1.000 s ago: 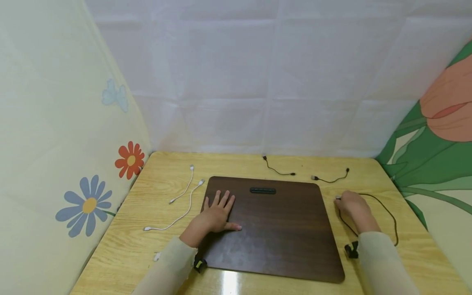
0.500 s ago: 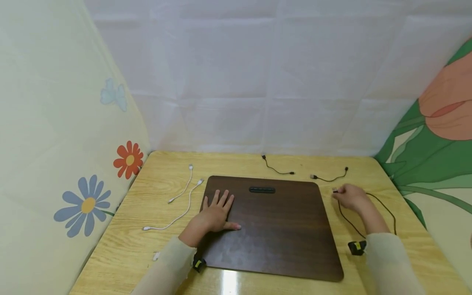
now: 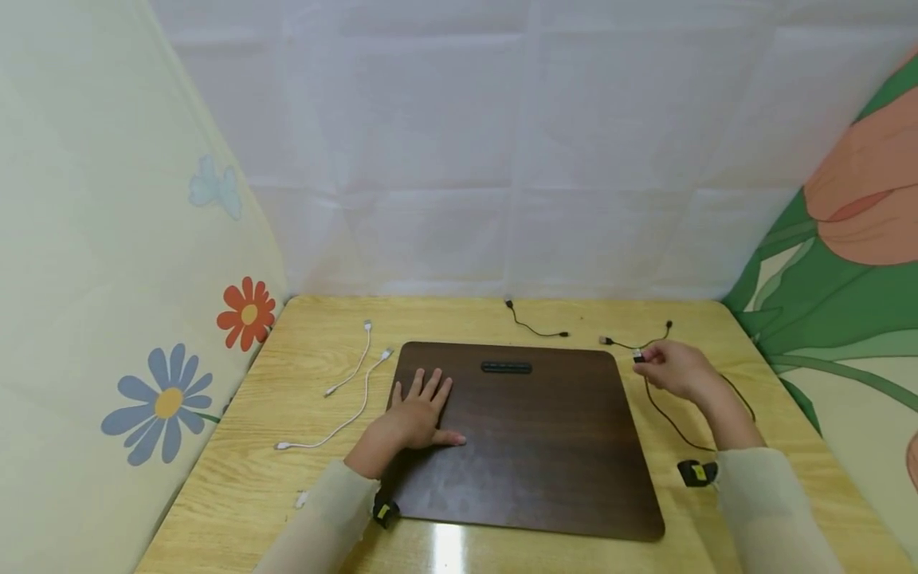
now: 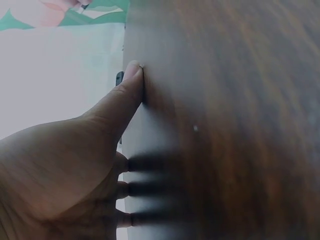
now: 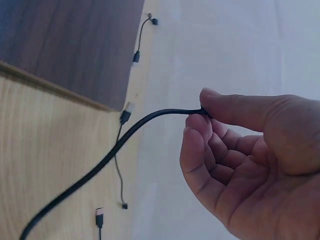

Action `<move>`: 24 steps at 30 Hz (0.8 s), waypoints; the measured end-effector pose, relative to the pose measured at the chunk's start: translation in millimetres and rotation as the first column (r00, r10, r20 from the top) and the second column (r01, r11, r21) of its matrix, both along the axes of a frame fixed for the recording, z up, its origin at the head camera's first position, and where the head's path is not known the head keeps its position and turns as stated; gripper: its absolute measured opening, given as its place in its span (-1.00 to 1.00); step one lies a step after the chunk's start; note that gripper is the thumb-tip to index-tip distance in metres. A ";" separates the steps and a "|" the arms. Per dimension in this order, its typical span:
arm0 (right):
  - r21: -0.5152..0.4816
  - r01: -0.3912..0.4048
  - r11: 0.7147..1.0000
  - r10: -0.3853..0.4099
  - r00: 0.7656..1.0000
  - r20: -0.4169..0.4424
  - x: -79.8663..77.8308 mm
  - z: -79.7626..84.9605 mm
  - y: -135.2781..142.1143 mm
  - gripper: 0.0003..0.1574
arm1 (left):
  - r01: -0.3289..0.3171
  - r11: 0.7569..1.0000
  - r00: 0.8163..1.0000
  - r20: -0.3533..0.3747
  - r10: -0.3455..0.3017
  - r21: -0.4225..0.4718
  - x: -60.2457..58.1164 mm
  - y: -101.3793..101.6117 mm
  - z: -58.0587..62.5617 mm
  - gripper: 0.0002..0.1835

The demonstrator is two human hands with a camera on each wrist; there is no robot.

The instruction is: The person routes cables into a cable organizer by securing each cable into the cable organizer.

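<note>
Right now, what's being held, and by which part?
The right hand pinches a black cable at the plug on one end; the left hand holds nothing.

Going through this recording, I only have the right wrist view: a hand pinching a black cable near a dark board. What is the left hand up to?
Observer: In the head view, the left hand rests on the board, fingers spread and thumb out to the side.
Operator: My hand hides the end of the black cable. Is there a plug?
Observer: Yes. The head view shows a plug with a silvery tip sticking out past the fingers of the right hand.
Operator: Any cables on the far side of the board?
Observer: Two white ones lie left of it on the table: a shorter cable and a longer cable.
</note>
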State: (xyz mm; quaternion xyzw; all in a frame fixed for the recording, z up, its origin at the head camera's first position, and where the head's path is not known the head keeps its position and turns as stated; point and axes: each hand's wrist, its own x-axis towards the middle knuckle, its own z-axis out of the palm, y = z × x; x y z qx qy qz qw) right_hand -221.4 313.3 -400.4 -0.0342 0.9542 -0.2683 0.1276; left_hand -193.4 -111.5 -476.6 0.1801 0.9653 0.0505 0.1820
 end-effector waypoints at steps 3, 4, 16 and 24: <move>-0.015 -0.002 1.000 0.002 1.000 -0.004 1.7 4.9 -5.4 -0.68 | 0.000 1.000 1.000 0.002 0.000 0.004 0.0 0.2 -0.2 0.16; -0.023 -0.004 1.000 0.003 1.000 -0.005 2.3 6.1 -7.2 -0.69 | 0.001 1.000 1.000 0.003 -0.001 0.004 0.0 0.2 -0.2 0.16; -0.040 -0.079 0.996 0.076 0.994 -0.072 11.1 16.3 -29.1 -0.70 | 0.000 1.000 1.000 0.008 0.000 0.029 1.0 0.2 4.2 0.16; -0.064 -0.092 0.994 0.087 0.993 -0.080 13.3 21.8 -43.6 -0.71 | 0.002 0.999 1.000 -0.003 -0.002 0.044 0.1 -0.3 3.3 0.16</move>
